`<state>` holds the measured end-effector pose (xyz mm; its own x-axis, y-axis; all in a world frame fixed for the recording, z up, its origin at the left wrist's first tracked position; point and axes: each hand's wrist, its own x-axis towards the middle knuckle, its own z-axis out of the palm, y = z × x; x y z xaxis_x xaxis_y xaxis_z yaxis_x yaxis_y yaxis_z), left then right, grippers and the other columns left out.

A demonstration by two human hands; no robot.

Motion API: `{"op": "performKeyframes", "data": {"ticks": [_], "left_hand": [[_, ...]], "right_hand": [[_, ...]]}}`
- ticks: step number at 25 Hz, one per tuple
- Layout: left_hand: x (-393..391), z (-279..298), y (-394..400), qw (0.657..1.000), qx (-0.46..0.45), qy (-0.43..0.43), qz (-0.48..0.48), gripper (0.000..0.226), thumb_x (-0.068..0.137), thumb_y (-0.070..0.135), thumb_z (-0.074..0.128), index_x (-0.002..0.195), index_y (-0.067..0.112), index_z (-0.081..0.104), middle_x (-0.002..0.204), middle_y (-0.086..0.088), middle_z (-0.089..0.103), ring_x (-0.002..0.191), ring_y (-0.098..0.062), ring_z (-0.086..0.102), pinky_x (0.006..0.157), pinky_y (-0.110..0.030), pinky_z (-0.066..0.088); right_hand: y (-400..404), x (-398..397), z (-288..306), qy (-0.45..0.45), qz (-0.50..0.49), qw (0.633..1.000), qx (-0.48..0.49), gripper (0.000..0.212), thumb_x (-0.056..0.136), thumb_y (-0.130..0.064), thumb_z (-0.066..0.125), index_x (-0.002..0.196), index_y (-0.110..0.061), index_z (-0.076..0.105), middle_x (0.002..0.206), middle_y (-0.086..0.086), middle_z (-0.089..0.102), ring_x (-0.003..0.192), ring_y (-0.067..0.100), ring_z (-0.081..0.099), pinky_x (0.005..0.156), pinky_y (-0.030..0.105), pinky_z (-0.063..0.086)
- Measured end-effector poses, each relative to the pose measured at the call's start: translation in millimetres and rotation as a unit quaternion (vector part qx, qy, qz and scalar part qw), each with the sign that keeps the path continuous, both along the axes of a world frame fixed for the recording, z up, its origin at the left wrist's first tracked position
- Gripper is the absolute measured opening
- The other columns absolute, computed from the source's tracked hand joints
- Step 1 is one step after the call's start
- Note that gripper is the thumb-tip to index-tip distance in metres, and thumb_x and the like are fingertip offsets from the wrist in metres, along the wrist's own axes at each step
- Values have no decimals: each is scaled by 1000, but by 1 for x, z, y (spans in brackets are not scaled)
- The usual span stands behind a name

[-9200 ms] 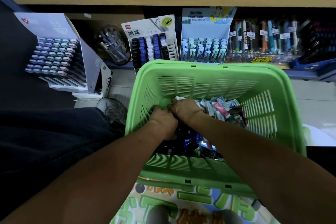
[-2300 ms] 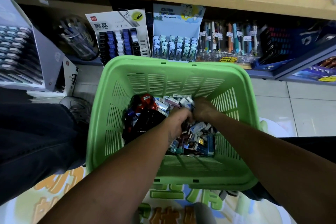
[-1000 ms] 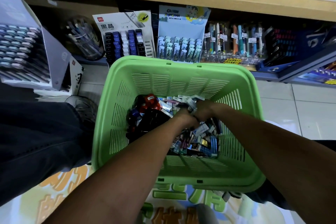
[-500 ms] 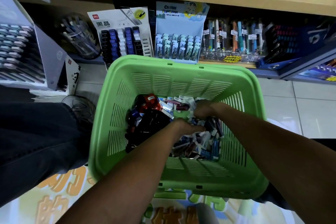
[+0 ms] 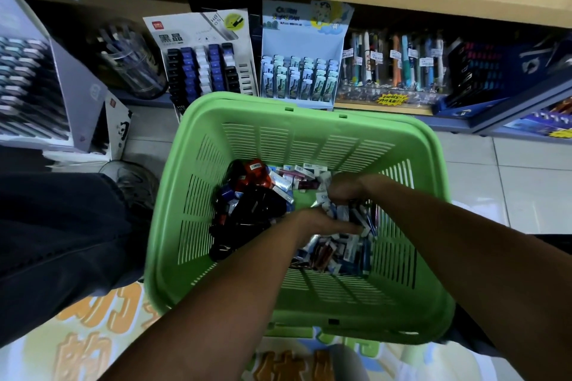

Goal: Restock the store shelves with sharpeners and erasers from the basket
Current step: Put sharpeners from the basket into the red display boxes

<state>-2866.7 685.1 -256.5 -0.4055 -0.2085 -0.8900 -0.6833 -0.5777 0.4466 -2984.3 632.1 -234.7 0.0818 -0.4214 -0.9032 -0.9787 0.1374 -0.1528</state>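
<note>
The left hand (image 5: 322, 223) has slid right across the erasers (image 5: 337, 247), fingers flat, while the right hand (image 5: 342, 192) pinches several; overfilled, they could spill back into the basket (image 5: 278, 120).

One green basket (image 5: 309, 120) sits on the floor, two hands inside it: left hand (image 5: 322, 221), right hand (image 5: 342, 190). Far behind stand two upright lead-refill display cards (image 5: 198, 40) (small packets in the basket too jumbled to count).

Dim, soft focus, warped edges
</note>
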Motion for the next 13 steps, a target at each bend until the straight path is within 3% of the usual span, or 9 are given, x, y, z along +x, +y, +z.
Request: {"op": "performKeyframes", "data": {"ticks": [5, 9, 11, 13], "left_hand": [[1, -9, 2, 997, 63, 6, 50, 127, 49, 58, 93, 153, 20, 32, 160, -3, 33, 145, -32, 32, 115, -52, 31], [2, -8, 3, 994, 88, 9, 58, 109, 65, 52, 89, 152, 17, 34, 158, -3, 35, 143, -32, 34, 112, -43, 34], [0, -3, 5, 993, 106, 20, 54, 124, 52, 62, 91, 153, 20, 33, 159, -2, 33, 145, -30, 32, 114, -42, 32], [-2, 2, 6, 992, 108, 35, 48, 141, 31, 69, 93, 152, 25, 36, 159, -1, 35, 144, -30, 35, 116, -49, 32]], "right_hand": [[0, 0, 9, -36, -20, 999, 13, 22, 95, -9, 50, 73, -11, 49, 69, 8, 43, 54, 17, 33, 51, 26, 30], [9, -2, 11, -44, -83, 994, 60, 25, 100, -26, 50, 82, -13, 59, 76, 7, 55, 59, 19, 45, 56, 27, 36], [10, -2, 10, -40, -70, 995, 50, 24, 101, -27, 48, 89, -11, 62, 87, 8, 59, 74, 21, 51, 63, 29, 39], [9, -2, 8, -52, -88, 994, 33, 22, 100, -25, 49, 91, -10, 62, 88, 8, 60, 73, 20, 52, 64, 29, 39]]}}
